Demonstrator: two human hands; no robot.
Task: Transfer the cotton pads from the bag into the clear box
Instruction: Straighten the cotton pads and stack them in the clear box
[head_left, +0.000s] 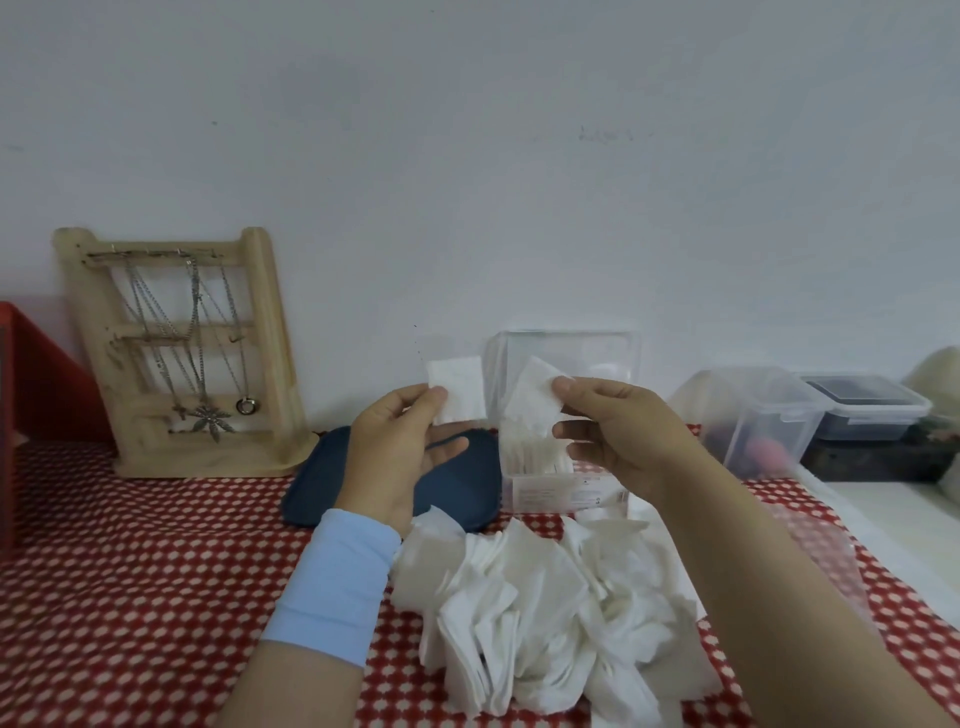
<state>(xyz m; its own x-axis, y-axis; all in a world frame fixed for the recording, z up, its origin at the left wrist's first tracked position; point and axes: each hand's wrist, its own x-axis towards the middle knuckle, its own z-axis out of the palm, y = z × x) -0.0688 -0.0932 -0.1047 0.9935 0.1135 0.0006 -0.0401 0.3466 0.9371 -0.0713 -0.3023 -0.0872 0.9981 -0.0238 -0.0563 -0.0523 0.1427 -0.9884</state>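
My left hand (400, 447) pinches one square white cotton pad (457, 387) and holds it up in front of the wall. My right hand (618, 436) pinches a second cotton pad (532, 397) just in front of the clear box (563, 415). The clear box stands upright against the wall with its lid open, and a row of pads shows inside its lower part. A loose heap of cotton pads (545, 608) lies on the red patterned cloth (130, 561) below my hands. A crumpled clear plastic bag (826, 561) lies under my right forearm.
A dark blue pouch (467, 488) lies behind my left hand. A wooden jewellery stand (187, 348) with necklaces leans on the wall at left, beside a red box (36, 400). Clear lidded containers (753, 415) stand at right.
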